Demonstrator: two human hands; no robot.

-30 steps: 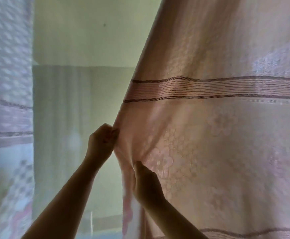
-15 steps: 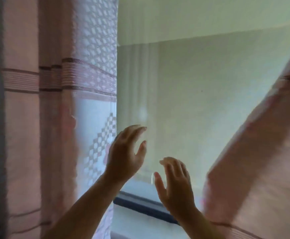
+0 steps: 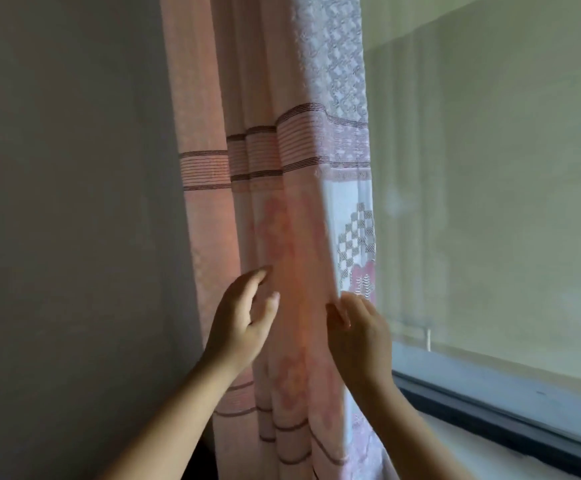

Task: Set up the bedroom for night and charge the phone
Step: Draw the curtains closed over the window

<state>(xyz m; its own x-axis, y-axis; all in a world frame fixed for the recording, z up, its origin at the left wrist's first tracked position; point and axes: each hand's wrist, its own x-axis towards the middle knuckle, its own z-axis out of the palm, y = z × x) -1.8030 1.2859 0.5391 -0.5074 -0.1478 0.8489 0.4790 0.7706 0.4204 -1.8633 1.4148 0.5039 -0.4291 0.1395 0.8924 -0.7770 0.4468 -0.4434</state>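
Observation:
A pink curtain (image 3: 275,209) with dark horizontal stripe bands hangs gathered in folds at the left side of the window (image 3: 490,188). My left hand (image 3: 244,320) is spread open against the left folds, fingers apart, thumb out, nothing in it. My right hand (image 3: 358,327) reaches to the curtain's right edge, its fingertips touching or pinching the hem; the grip itself is hidden behind the fingers. No phone is in view.
A grey wall (image 3: 67,220) fills the left side. A dark window frame and sill (image 3: 510,424) run along the lower right. Through the glass I see a pale green wall outside.
Both hands let go of the right-hand curtain and moved left across the bare window to the left-hand curtain. My view swung left with them.

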